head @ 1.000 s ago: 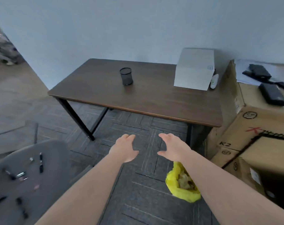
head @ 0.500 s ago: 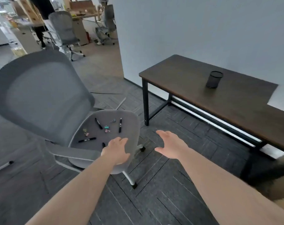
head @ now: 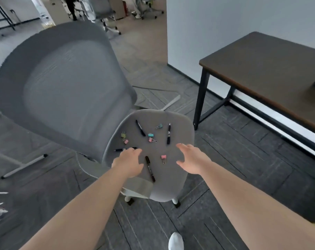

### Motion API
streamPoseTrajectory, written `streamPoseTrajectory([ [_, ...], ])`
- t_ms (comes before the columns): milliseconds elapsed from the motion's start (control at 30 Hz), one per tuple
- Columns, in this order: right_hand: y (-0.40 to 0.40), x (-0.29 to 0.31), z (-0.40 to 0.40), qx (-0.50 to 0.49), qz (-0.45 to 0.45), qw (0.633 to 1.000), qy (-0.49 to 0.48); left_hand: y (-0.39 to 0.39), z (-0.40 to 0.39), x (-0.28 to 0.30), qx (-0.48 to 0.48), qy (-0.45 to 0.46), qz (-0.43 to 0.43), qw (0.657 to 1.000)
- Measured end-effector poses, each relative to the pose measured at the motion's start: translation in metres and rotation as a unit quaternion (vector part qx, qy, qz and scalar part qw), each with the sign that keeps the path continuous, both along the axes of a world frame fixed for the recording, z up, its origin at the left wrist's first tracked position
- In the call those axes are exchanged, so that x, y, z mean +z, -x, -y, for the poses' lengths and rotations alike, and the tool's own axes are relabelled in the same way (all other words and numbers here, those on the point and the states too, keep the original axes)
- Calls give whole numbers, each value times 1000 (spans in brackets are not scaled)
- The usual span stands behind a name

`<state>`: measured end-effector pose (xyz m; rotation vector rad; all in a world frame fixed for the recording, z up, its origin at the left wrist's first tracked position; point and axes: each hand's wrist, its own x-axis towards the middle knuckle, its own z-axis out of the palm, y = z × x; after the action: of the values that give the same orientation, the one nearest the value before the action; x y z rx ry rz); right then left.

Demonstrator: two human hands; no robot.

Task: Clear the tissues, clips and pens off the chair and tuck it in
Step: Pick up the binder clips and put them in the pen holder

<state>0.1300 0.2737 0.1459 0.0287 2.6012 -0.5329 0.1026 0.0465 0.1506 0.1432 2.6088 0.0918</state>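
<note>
A grey office chair (head: 174,177) with a mesh back stands on the carpet left of the desk. On its seat lie several black pens, such as one pen (head: 150,168) between my hands and another pen (head: 168,133) farther back. Several small binder clips lie there too: a pink clip (head: 163,157), a teal clip (head: 150,135), a green clip (head: 123,135). My left hand (head: 128,164) hovers open over the seat's near left, its fingertips by a pen (head: 119,149). My right hand (head: 191,158) is open above the seat's right edge. I see no tissues.
A dark wooden desk (head: 261,69) with black legs stands at the right against a white wall. Other office chairs (head: 106,17) and a person's legs are far back. My white shoe (head: 175,241) shows at the bottom. Grey carpet surrounds the chair.
My view has swung left from the desk to the chair and closed in on it. Both hands, still open, now hover over the seat.
</note>
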Motion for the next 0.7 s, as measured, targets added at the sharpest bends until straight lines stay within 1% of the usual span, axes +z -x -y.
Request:
streamPoseTrajectory([
  [200,71,-47,19,0,39,999,-4,68,18,-48,6,11,25,1000],
  [500,129,-143,57,-4,132,991,-21,146,47,-130,27,32,39,998],
  [700,157,-190,89,-26,157,985,-71,189,62,-179,43,25,29,998],
])
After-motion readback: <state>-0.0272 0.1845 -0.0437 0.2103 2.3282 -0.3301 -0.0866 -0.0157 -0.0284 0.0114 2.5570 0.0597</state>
